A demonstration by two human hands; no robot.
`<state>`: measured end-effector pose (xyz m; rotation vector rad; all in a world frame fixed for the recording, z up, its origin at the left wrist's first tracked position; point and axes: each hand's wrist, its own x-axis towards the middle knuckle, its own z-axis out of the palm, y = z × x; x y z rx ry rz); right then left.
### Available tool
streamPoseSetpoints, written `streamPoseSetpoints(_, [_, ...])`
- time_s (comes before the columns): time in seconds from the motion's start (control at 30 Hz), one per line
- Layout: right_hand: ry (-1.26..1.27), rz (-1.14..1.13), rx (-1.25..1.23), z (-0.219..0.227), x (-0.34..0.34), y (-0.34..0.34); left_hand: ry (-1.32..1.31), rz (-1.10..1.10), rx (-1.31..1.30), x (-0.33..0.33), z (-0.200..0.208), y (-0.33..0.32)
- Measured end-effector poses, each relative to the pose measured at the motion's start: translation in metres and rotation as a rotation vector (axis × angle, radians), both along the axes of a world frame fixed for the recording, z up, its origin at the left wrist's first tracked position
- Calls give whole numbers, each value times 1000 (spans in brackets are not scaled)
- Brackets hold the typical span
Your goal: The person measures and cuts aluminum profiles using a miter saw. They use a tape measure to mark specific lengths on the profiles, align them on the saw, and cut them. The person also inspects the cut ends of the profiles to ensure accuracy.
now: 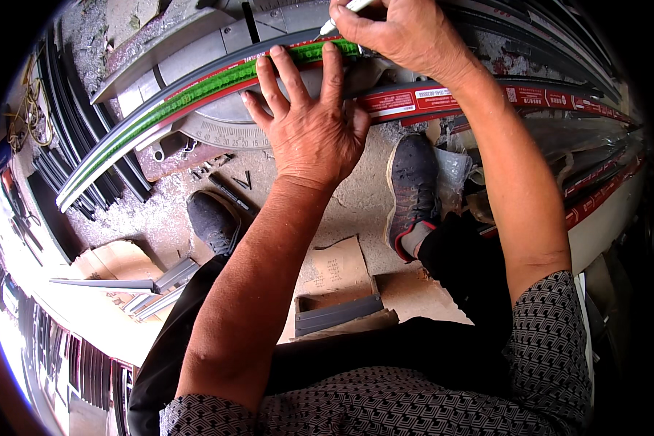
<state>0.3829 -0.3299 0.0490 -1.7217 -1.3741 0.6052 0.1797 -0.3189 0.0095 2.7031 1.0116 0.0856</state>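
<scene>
My left hand (pixel 309 134) lies with spread fingers across a long metal profile (pixel 149 102), its fingertips pressing a bright green strip with ruler-like markings (pixel 218 86) onto it. Red film runs along the profile's edge. Above those fingertips, my right hand (pixel 407 40) pinches a white pen (pixel 334 25), whose tip is at the profile's upper edge. Under the profile is a metal saw base with a curved angle scale (pixel 221 134). A second profile in red printed film (pixel 479 98) extends right from beside my left hand, passing beneath my right forearm.
Dark profiles (pixel 69 109) are stacked at the left, and more (pixel 545 36) lie at the far right. Small offcuts and a black rod (pixel 232 192) are on the floor between my shoes. Nearer are a cardboard piece with handwriting (pixel 334 265) and a grey profile offcut (pixel 338 315).
</scene>
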Motion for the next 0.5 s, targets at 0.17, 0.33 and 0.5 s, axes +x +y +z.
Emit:
streamPoseSetpoints(0.17, [-18, 9, 19, -2, 1, 0, -3, 0, 0, 0, 0, 0])
streamPoseSetpoints(0.33, [-42, 5, 65, -4, 1, 0, 1, 1, 5, 0, 1, 0])
streamPoseSetpoints(0.5, [-16, 9, 50, 0, 0, -1, -10, 1, 7, 0, 1, 0])
